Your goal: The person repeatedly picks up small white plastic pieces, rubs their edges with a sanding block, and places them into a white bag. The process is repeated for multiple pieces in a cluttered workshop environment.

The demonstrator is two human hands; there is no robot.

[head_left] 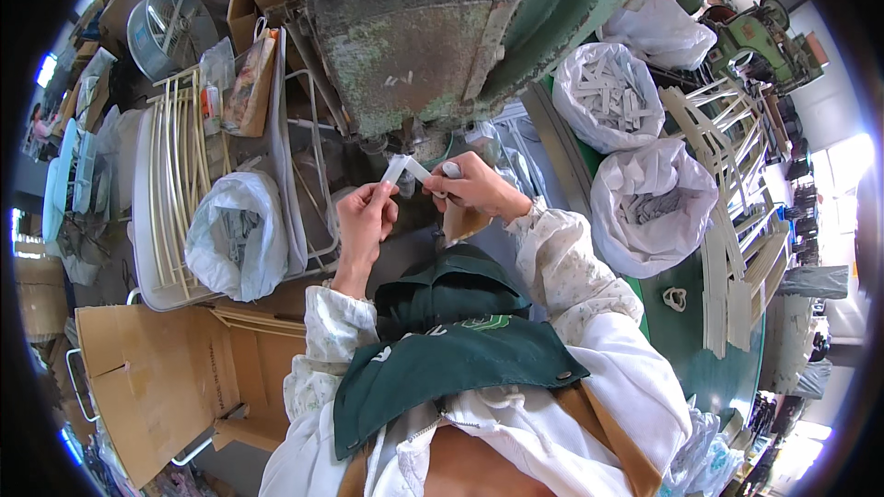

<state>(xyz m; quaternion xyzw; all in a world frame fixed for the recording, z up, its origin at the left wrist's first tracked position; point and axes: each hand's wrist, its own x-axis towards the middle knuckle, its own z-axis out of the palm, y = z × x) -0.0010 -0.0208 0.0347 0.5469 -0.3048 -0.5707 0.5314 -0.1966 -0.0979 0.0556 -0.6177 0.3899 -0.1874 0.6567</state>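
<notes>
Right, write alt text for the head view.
A person's left hand and right hand hold small pale strips by a worn green machine. White sacks of small pieces sit on both sides; an open cardboard box is at lower left.

White strips partly hidden, machine cropped above

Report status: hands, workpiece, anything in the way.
Left hand, right hand: each grip closed on white strip. Strip makes inverted V; one piece or two, can't tell. Worn green machine head just beyond.
</notes>
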